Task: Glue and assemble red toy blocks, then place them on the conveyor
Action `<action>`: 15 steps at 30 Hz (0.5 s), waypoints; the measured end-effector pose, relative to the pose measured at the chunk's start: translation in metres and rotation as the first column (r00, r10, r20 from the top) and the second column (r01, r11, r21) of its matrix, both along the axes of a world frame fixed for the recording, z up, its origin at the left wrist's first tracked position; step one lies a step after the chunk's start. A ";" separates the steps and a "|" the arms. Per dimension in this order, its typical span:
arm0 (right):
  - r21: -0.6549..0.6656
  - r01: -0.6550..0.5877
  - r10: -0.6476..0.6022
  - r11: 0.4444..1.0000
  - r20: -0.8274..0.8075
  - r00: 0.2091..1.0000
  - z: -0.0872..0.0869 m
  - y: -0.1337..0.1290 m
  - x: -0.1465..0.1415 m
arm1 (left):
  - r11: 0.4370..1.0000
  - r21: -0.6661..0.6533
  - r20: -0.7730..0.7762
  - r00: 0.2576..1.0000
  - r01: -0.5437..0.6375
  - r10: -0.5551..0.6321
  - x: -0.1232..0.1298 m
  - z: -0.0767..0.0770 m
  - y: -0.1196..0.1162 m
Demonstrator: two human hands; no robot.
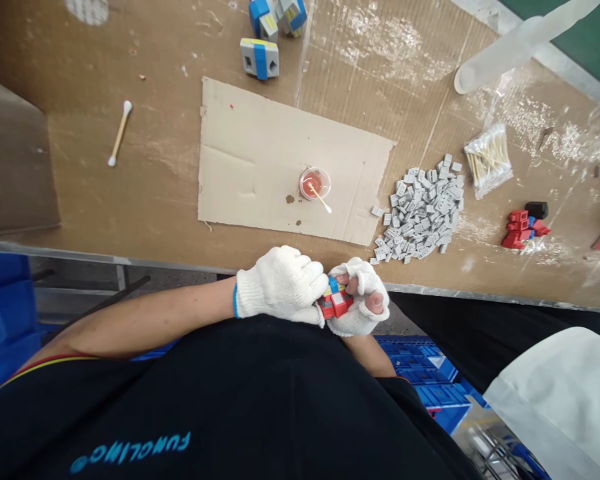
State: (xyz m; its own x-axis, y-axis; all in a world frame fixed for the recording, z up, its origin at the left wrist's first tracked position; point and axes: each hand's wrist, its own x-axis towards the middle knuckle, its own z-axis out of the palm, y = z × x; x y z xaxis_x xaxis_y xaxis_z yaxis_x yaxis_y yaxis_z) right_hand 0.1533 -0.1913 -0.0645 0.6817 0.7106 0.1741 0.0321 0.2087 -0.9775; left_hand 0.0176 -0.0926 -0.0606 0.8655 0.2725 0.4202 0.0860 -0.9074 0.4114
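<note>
Just off the table's front edge, my left hand (284, 283) and my right hand (360, 300) meet in front of the dark shirt. Both wear white knit gloves; the right glove leaves some fingertips bare. Between them is a small toy part (336, 302) in red, blue, yellow and grey. The right hand's fingers wrap round its right side, while the left hand's closed fingers press against its left side. My hands hide part of it. On the table ahead, a small clear cup (307, 190) of reddish liquid has a cotton swab (321, 200) leaning in it.
The cup stands on a cardboard sheet (260, 160). To the right lie a heap of grey plastic pieces (423, 213), a bag of cotton swabs (489, 160) and a red toy figure (520, 230). Grey-blue blocks (260, 59) sit behind. A white-clothed person (555, 400) is at right.
</note>
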 end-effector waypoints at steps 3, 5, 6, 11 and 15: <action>0.001 0.008 -0.008 1.000 -0.013 1.000 0.000 0.000 0.000 | 1.000 -0.002 0.011 1.000 -0.006 0.006 0.000 0.000 0.001; 0.005 0.008 -0.008 1.000 -0.021 1.000 0.000 0.000 0.000 | 1.000 -0.005 0.011 1.000 -0.003 0.003 0.000 0.001 0.001; 0.006 0.005 -0.005 1.000 -0.024 1.000 0.000 -0.001 0.000 | 1.000 -0.008 0.009 1.000 0.004 -0.004 0.000 0.001 0.001; 0.000 -0.014 0.014 1.000 -0.018 1.000 0.000 -0.001 0.001 | 0.999 -0.028 -0.009 1.000 0.024 -0.024 -0.001 0.000 0.001; -0.024 0.006 -0.005 1.000 0.018 1.000 0.000 -0.001 0.001 | 1.000 -0.018 -0.007 1.000 0.014 -0.014 -0.001 0.000 0.000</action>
